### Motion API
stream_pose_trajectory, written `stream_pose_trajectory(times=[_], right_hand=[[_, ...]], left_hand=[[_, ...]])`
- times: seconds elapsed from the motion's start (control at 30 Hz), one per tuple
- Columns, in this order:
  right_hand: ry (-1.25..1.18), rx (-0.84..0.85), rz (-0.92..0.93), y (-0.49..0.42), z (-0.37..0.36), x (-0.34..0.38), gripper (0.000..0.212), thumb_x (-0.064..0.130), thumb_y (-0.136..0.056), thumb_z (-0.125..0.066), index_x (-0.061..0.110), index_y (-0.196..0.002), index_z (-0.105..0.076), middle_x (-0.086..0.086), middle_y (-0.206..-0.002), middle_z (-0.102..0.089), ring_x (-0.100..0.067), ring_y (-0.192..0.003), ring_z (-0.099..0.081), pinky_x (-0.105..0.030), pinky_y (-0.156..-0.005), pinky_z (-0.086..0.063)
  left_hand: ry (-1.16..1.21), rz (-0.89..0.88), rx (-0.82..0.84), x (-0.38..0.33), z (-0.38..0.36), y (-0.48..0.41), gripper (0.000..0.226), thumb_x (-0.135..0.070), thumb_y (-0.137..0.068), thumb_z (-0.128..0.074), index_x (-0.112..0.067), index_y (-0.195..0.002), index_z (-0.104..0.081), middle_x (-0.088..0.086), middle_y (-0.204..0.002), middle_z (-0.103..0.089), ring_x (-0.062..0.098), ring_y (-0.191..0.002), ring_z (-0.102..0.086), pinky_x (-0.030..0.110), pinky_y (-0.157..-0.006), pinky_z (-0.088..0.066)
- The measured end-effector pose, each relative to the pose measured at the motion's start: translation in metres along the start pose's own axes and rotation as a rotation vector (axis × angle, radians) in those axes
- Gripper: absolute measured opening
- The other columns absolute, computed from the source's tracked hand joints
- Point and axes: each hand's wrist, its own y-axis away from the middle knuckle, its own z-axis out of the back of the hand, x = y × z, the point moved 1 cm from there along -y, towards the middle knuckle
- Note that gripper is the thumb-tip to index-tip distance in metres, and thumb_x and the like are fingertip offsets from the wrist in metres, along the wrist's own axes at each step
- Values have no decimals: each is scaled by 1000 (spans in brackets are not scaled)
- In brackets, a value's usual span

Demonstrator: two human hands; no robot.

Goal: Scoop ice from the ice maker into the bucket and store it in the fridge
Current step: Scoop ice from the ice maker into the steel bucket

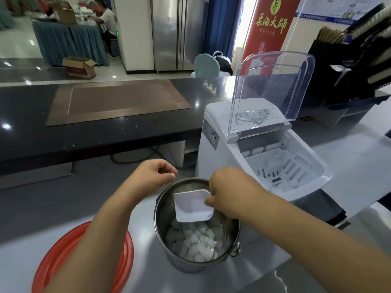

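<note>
White plastic scoop point(193, 206), pinched at its near edge by the right hand point(228, 193), tilted over the bucket mouth. Directly below the grip: upright steel bucket point(161, 231), partly filled with ice cubes point(194, 242). Beyond and right of the grip: white ice maker point(213, 127), clear lid point(273, 85) raised, slotted basket point(281, 168) exposed.

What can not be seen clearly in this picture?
- Head view: scoop handle, hidden by the right hand gripping it.
- Left hand: curled fingers hide whether it holds anything.
- Red basin: cut by bottom edge, covered by left arm.
- Ice maker label: too small to read.
</note>
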Motion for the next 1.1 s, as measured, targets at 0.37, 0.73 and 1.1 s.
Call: stream_pose_trajectory(times=[0.37,0.73,1.1], right_hand=[[-114,-174,-172,17,64,-77,27,47,-80,-66,27,-62,-62,9,-60,-63,-5,-52,-56,-26,-53,-50],[127,-360,-346,28,66,-178,27,42,-83,-62,27,-61,-60,12,-60,-52,-9,-56,-48,-21,-47,-29],[497,-202,-250,-2,30,-200,14,15,-88,-58,17,-100,-65,1,-98,-61,-21,-94,-56,-28,-59,-37]], left_hand=[[35,-125,-90,-39,-24,-5,11,-10,-81,-69,-22,-80,-70,-13,-63,-67,-6,-58,-58,7,-55,-42],[211,-198,-259,-77,-71,-11,3,-8,-83,-68,-11,-81,-69,2,-72,-67,0,-59,-57,14,-58,-50],[224,-239,-366,-100,-99,-34,16,-19,-80,-73,-23,-89,-61,-3,-79,-63,7,-68,-56,29,-62,-53]])
